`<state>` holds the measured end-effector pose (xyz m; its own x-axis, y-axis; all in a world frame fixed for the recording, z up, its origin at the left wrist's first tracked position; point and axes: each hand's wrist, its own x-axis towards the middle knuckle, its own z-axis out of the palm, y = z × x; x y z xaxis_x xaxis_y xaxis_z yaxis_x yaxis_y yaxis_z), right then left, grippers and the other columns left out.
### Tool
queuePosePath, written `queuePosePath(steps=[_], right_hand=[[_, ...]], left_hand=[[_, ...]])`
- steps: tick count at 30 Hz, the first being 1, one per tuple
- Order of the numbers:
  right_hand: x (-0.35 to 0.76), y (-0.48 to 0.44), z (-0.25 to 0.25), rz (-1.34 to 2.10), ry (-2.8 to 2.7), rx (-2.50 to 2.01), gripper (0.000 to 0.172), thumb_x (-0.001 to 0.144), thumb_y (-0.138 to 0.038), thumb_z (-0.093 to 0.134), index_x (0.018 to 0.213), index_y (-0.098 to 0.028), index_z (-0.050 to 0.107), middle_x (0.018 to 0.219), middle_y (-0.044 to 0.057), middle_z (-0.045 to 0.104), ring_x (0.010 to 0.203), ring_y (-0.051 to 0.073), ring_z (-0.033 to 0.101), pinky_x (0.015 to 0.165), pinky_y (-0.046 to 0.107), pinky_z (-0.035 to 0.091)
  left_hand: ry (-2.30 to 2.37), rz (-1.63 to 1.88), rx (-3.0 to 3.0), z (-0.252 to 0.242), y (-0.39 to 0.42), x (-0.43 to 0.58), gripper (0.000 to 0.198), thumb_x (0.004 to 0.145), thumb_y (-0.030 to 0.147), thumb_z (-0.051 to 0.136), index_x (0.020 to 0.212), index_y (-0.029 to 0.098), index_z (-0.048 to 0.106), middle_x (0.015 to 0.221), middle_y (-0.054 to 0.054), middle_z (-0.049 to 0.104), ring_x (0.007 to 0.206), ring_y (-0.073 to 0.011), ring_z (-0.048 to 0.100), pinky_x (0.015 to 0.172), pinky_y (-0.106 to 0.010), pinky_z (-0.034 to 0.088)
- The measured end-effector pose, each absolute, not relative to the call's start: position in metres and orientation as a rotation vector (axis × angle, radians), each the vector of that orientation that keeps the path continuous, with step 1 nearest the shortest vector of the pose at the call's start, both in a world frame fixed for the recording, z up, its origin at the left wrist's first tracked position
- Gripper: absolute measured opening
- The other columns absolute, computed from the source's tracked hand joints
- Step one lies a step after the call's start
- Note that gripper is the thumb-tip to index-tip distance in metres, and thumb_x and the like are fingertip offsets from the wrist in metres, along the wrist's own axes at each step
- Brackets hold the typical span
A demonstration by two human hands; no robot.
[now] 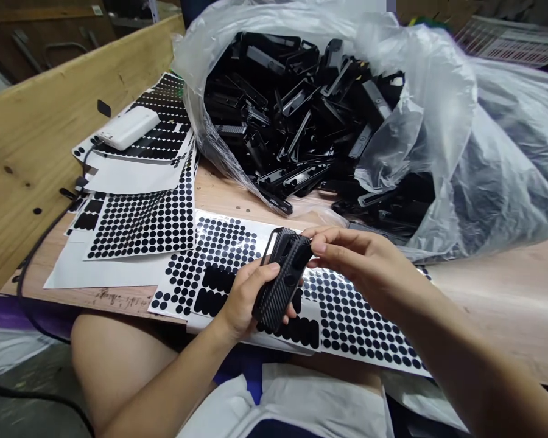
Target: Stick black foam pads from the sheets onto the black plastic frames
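My left hand (251, 289) is wrapped round a black plastic case (281, 295) with a ribbed, carbon-look surface and dark openings near its upper end. The case is tilted over the table edge. At its upper right corner my right hand (347, 249) is closed in a pinch, thumb against forefinger. Whatever lies between those fingertips is too small or hidden to make out. Under both hands lie sticker sheets (360, 322) with rows of black round dots. A sheet with wider black stickers (217, 289) shows beside my left hand.
A large clear plastic bag (447, 121) lies open behind my hands, full of black plastic parts (296, 115). More dot sheets (141, 222) are piled at left, a white power bank (130, 128) on top with a cable (41, 243). A wooden board (73, 128) walls the left side.
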<state>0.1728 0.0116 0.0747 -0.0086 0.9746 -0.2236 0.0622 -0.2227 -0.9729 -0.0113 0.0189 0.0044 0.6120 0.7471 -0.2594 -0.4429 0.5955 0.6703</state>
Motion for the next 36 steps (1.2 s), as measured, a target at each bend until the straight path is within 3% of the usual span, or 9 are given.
queuePosePath(steps=[9,17,24,33,36], right_hand=[[0.17,0.013,0.074,1.327,-1.172,-1.376,0.021,0.078,-0.042,0.086,0.074,-0.024,0.076,0.087,-0.001,0.073,0.079,0.016,0.065,0.08,0.03,0.052],[0.176,0.01,0.075,1.186,-1.333,-1.472,0.024,0.082,-0.047,0.082,0.079,-0.024,0.075,0.097,0.003,0.076,0.095,0.023,0.069,0.091,0.038,0.052],[0.169,0.01,0.084,1.05,-1.428,-1.549,0.034,0.077,-0.055,0.082,0.077,-0.022,0.072,0.094,0.006,0.075,0.092,0.026,0.069,0.083,0.039,0.057],[0.166,0.003,0.082,0.763,-1.635,-1.557,0.017,0.09,-0.04,0.07,0.088,-0.024,0.07,0.097,0.007,0.076,0.091,0.026,0.072,0.082,0.041,0.06],[0.163,0.001,0.078,0.498,-1.777,-1.535,0.01,0.093,-0.035,0.067,0.091,-0.025,0.069,0.112,0.01,0.074,0.106,0.031,0.07,0.092,0.049,0.059]], left_hand=[[0.545,0.738,0.566,0.003,0.019,-0.011,0.043,0.081,0.051,0.071,0.091,0.009,0.066,0.089,-0.012,0.076,0.047,-0.0128,0.066,0.039,-0.018,0.051],[0.576,0.731,0.591,0.005,0.018,-0.011,0.044,0.08,0.052,0.071,0.089,0.01,0.067,0.091,-0.013,0.076,0.048,-0.0123,0.065,0.039,-0.019,0.05],[0.585,0.735,0.597,0.007,0.018,-0.012,0.045,0.078,0.054,0.073,0.089,0.01,0.066,0.09,-0.013,0.076,0.047,-0.0124,0.065,0.039,-0.019,0.049],[0.576,0.737,0.604,0.007,0.017,-0.012,0.049,0.078,0.057,0.074,0.091,0.01,0.066,0.091,-0.012,0.075,0.047,-0.0113,0.064,0.039,-0.018,0.049],[0.603,0.726,0.631,0.007,0.018,-0.012,0.05,0.074,0.056,0.081,0.093,0.012,0.065,0.085,-0.009,0.073,0.048,-0.0122,0.065,0.041,-0.019,0.051]])
